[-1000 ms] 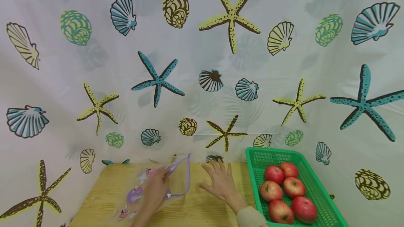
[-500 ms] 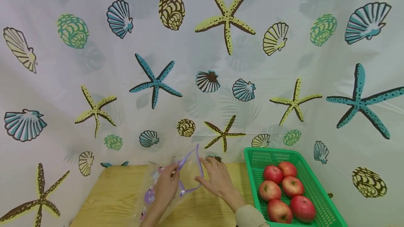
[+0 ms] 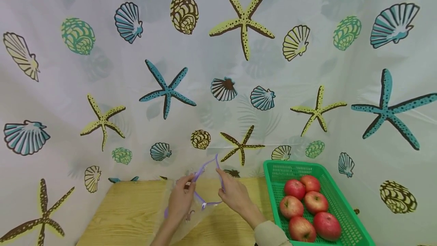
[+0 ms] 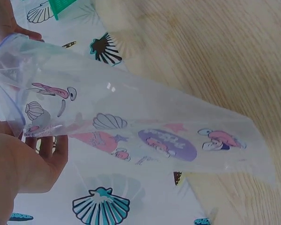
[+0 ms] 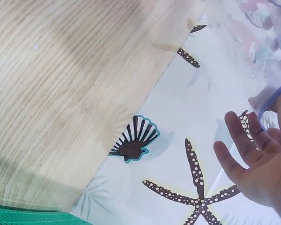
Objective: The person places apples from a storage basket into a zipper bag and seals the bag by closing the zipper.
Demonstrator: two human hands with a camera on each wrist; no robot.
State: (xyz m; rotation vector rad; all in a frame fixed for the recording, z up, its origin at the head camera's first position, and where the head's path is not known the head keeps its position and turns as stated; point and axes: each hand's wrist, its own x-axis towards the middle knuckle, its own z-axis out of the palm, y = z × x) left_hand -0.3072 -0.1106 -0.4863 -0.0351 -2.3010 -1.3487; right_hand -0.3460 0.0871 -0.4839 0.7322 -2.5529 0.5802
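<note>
A clear zip bag (image 4: pixel 178 112) with pink and purple cartoon prints hangs with its mouth spread between my hands. Its purple zip edge (image 3: pixel 204 204) forms an open loop in the head view. My left hand (image 3: pixel 181 199) grips the left side of the mouth, fingers curled at the edge. On the opposite side, my right hand (image 3: pixel 236 197) holds the purple edge near thumb and forefinger. The other fingers (image 5: pixel 241 143) of that hand spread loosely outward in the right wrist view. The bag's lower end tapers down toward the wooden table (image 3: pixel 126 208).
To the right stands a green plastic basket (image 3: pixel 355 215) with several red apples (image 3: pixel 316 202) in it. A white curtain (image 3: pixel 205 60) printed with shells and starfish surrounds the table at the back and sides.
My left hand has carried the bag rightward toward the right hand. The right hand, spread and apart from the bag before, now holds its edge, and the mouth stands wider.
</note>
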